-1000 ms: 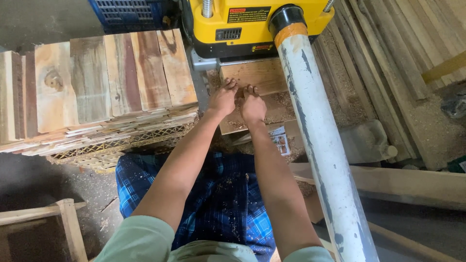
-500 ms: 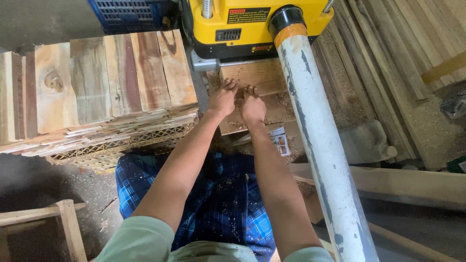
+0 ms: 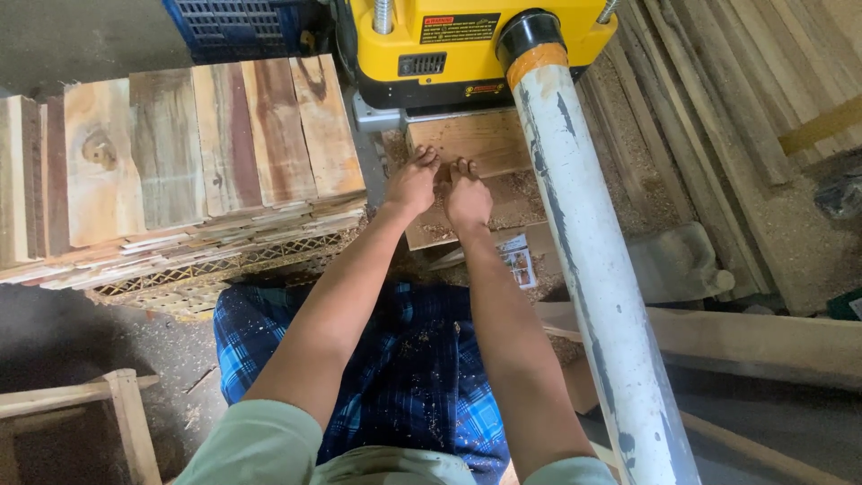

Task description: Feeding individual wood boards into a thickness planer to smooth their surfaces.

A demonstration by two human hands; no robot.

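A short wooden board [image 3: 476,148] lies on the feed table of a yellow and black thickness planer [image 3: 467,49], its far end under the machine's mouth. My left hand [image 3: 413,182] and my right hand [image 3: 469,196] rest side by side on the board's near half, fingers pressed flat on the wood among shavings. Both arms reach straight forward from my lap.
A white dust pipe [image 3: 593,260] runs from the planer past my right arm. Stacked planks [image 3: 180,162] sit on a plastic crate to the left. Long boards [image 3: 718,108] lie at right, a blue crate [image 3: 233,22] behind, a wooden frame [image 3: 117,413] at lower left.
Both hands have slid a little nearer to me along the board; the board itself looks to be in about the same place.
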